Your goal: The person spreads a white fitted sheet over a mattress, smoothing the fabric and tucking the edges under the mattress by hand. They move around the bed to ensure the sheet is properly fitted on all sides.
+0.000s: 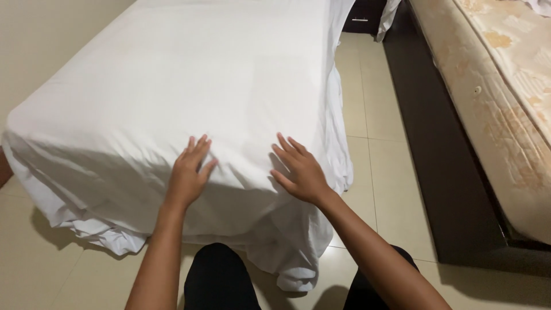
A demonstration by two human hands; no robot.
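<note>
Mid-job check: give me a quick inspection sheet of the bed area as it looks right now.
Surface: bed fully draped by a white sheet, top mostly smooth.
Job's things: sheet hangs over the foot end, wrinkled and bunched on the tiled floor at the corners.
Clutter: nothing seen.
Hands: left hand and right hand lie flat, fingers spread, on the sheet at the foot edge, apart from each other; neither grips the cloth.
Cables: nothing seen.
Surroundings: bare patterned mattress on a dark frame at right, dark drawer unit at the back, beige wall at left.
</note>
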